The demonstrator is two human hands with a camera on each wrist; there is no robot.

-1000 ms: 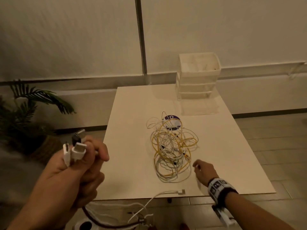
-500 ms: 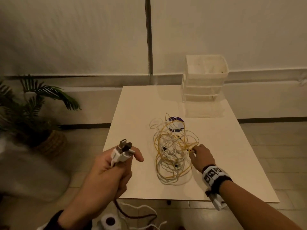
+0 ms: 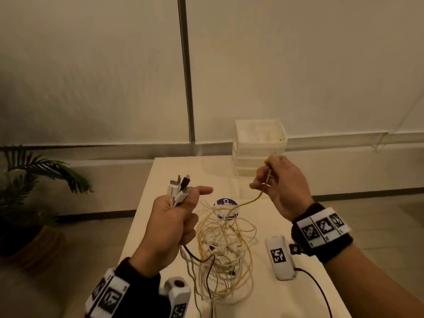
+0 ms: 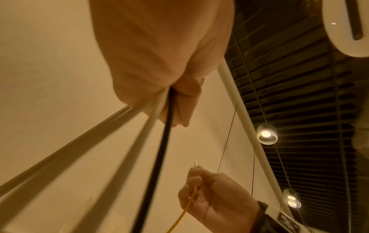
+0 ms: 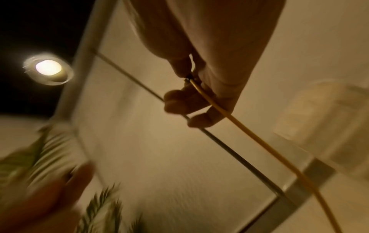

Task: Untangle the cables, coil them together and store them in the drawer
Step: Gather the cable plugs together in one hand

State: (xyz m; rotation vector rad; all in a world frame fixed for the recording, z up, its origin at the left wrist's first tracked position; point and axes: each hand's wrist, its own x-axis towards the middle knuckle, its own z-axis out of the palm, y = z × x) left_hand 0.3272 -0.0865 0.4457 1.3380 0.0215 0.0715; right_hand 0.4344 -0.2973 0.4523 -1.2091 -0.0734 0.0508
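Head view: left hand (image 3: 171, 222) is gripping a bunch of plug ends (image 3: 180, 188) upright, forefinger sticking out; right hand (image 3: 278, 184) is pinching the yellow cable (image 3: 254, 199) raised above the tangle (image 3: 223, 253) lying on the table (image 3: 142, 226), drawer unit (image 3: 260, 146) behind. Left wrist: white and black cables (image 4: 157, 141) are running down from the fist. Right wrist: yellow cable is trailing from curled fingers (image 5: 185, 100).

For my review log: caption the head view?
Left hand grips cable plugs; right hand lifts yellow cable from tangle.

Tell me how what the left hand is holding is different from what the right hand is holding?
The left hand grips several cable ends, white and black, in a fist; the right hand pinches one yellow cable. The left hand's plugs stick up together; the yellow cable's tip barely shows above the fingers. Both trail down into the tangle on the table.
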